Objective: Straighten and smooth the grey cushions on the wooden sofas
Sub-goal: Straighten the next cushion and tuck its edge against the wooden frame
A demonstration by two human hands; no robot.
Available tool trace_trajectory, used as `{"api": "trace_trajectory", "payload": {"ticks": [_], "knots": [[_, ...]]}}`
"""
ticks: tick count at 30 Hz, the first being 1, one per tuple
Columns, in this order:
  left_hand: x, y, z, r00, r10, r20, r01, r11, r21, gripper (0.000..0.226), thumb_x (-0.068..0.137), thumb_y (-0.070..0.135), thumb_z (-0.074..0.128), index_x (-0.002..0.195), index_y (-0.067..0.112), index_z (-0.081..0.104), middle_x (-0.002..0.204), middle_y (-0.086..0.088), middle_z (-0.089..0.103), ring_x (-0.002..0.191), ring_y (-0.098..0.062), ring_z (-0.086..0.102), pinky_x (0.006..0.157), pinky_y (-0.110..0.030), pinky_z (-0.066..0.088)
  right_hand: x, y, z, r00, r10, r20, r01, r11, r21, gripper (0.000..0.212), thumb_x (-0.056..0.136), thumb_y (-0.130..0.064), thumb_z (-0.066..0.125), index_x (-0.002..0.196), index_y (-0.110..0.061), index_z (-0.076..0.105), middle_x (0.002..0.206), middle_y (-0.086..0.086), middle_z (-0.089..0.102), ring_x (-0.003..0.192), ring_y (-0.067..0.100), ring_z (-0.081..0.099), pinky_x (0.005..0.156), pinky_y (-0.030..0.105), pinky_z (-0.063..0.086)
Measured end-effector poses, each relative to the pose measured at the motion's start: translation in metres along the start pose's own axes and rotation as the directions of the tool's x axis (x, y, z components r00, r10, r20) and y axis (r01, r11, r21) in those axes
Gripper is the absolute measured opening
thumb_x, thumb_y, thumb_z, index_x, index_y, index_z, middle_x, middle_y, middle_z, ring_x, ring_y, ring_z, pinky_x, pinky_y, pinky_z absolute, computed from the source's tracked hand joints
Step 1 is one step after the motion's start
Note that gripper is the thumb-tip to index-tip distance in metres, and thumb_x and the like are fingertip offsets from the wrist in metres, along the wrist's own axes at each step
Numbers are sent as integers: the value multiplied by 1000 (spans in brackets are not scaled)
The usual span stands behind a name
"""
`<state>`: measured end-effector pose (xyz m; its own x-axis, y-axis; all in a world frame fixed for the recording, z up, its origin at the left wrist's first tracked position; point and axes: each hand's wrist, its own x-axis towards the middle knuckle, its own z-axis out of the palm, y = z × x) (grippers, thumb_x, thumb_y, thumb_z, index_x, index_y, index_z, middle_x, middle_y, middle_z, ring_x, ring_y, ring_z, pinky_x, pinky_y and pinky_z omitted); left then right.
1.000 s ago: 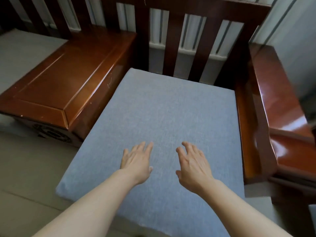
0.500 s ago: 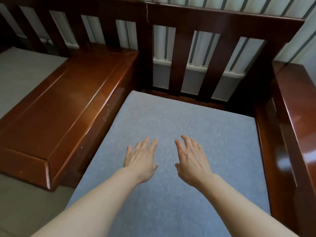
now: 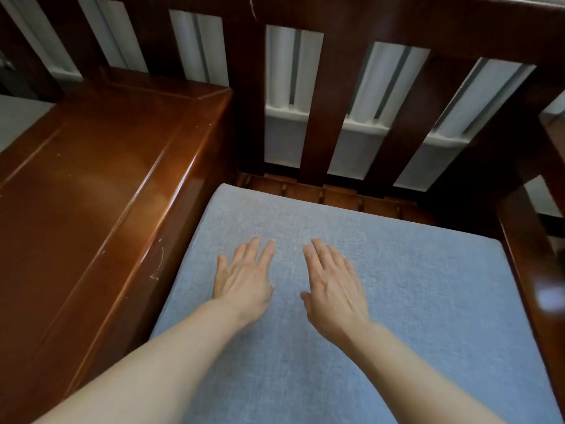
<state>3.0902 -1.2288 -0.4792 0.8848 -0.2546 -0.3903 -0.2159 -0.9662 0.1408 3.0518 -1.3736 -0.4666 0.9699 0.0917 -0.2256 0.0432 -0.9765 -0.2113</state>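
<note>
Cushion work is what this moment is about, so let us look from left to right. Far on the left, a bit of another grey cushion [image 3: 18, 120] peeks out at the edge. Next to it is a wide, shiny wooden armrest [image 3: 101, 191] with small pale scratches on its side. Just beside that lies the blue-grey seat cushion [image 3: 428, 301], sitting in the wooden sofa [image 3: 458, 32] seat. The left hand [image 3: 244, 280] lies flat on the cushion with its fingers straight and a little spread. It is not holding anything, so its grip is open. The right hand [image 3: 334, 283] lies near it, palm down and fingers straight too, so its grip is open as well. Both hands are around the middle of the cushion and point toward the back slats [image 3: 321, 117]. On the right is the other dark armrest [image 3: 538, 270], right up against the cushion. The cloth looks smooth, and I see no big wrinkles. At the back, a strip of bare wood seat [image 3: 330, 194] shows between the cushion and the slats. So I think the cushion may need a push backward. The cushion on the far left probably needs doing too, but too little of it shows to tell.
</note>
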Motion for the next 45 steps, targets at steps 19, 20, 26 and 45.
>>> {"api": "trace_trajectory", "payload": {"ticks": [19,20,26,45], "knots": [[121,-52,43,941,-137,-311,71,974,-215,65,98,44,31,153,25,3,159,4,-12,145,-17,-14,115,-51,-5,132,-2,70,967,44,-250,-8,990,142,61,98,-36,38,151,-18,16,160,3,6,146,18,-1,116,38,-5],[119,-34,37,905,-96,-414,-16,966,-258,64,98,41,32,153,24,4,159,5,-11,146,-15,-13,115,-49,-6,126,10,56,910,88,-404,-17,984,176,57,97,-30,40,150,-15,23,159,5,14,146,20,6,116,37,-2],[112,23,90,966,16,-257,-42,995,-96,64,91,49,12,152,30,3,159,11,-7,146,-12,-7,116,-48,-2,74,95,91,969,174,-174,-163,984,71,67,92,-50,25,151,-18,21,159,0,11,147,18,6,117,43,-1],[65,308,131,880,277,-386,-352,926,-136,59,99,42,20,151,30,-3,154,15,-19,146,-12,-12,115,-46,-9,-53,310,63,807,460,-370,-460,883,93,60,97,-39,23,152,-19,11,160,3,3,147,17,-3,119,40,-4]]}}
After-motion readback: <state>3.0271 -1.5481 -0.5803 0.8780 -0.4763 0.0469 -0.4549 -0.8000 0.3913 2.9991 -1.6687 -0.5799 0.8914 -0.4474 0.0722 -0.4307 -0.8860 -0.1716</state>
